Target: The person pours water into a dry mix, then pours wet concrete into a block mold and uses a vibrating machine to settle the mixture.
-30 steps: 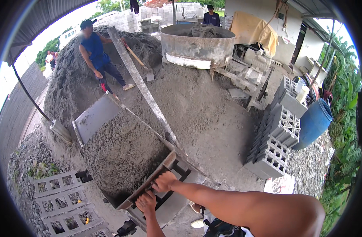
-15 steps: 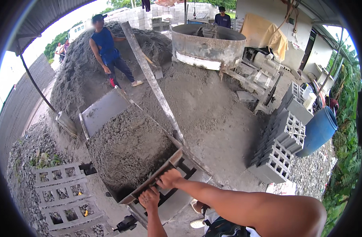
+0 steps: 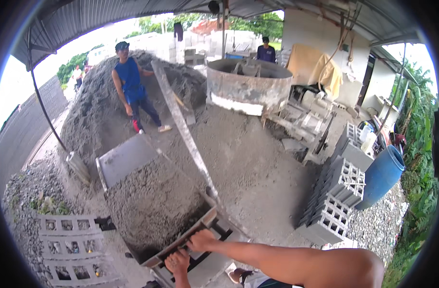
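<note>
A metal box point(image 3: 211, 214) full of grey, damp concrete mix point(image 3: 154, 211) stands in front of me. My left hand point(image 3: 177, 261) is closed over its near rim. To the right of it, my right hand point(image 3: 201, 240) grips the same rim, with the right forearm stretched across the lower picture. Both sets of fingertips are partly hidden behind the edge. A smooth grey plate point(image 3: 128, 156) slopes at the box's far end. Along the right side, a long worn beam point(image 3: 183, 127) leans up toward the back.
Hollow concrete blocks lie in rows point(image 3: 68, 240) at left; others are stacked point(image 3: 341, 192) at right beside a blue barrel point(image 3: 383, 175). A round mixer point(image 3: 248, 89) stands behind. A person in blue point(image 3: 130, 84) stands by a sand pile point(image 3: 92, 103); another person point(image 3: 266, 53) is farther back.
My view has tilted upward, bringing more of the roof into sight. Both hands stay on the box's rim and appear lower in the picture.
</note>
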A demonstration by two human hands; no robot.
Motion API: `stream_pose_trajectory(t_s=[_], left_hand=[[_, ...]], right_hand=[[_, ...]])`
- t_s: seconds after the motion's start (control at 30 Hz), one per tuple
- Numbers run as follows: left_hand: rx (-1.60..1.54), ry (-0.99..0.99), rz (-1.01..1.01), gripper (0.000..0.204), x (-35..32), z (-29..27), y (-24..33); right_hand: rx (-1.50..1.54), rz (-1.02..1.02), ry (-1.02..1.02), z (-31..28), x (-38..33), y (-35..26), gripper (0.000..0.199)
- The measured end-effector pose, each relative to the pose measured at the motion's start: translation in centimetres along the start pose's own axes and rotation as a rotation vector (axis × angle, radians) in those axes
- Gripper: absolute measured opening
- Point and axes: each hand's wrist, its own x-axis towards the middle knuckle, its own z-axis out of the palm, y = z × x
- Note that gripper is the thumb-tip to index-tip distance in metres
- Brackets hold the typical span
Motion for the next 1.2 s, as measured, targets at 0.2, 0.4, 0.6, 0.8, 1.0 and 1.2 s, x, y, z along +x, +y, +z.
stream_pose_trajectory(t_s=[0.2,0.4,0.6,0.8,1.0,1.2], left_hand=[[-0.153,-0.678,-0.113,0.048,0.9,-12.8,0.7],[-0.442,-0.411,-0.078,0.044,0.8,-10.5,0.9],[-0.608,-0.891,-0.49,0.046,1.7,-9.4,2.5],[-0.311,-0.679,-0.193,0.045,0.4,-8.1,2.3],[0.1,-0.167,0.265,0.044,-2.8,-5.4,1.2],[-0.122,-0.332,-0.041,0.042,2.4,-14.1,7.3]], right_hand=[[0.545,-0.568,0.259,-8.4,-8.2,-1.3,0.024],[-0.167,-0.23,1.069,-46.1,-18.7,6.5,0.028],[-0.693,-0.22,2.064,-80.7,-30.4,7.6,0.032],[-0.622,-0.162,1.949,-93.3,-30.3,9.6,0.031],[-1.146,0.135,1.901,-105.7,-32.4,7.9,0.033],[-1.068,0.374,1.879,-102.9,-32.1,5.4,0.026]])
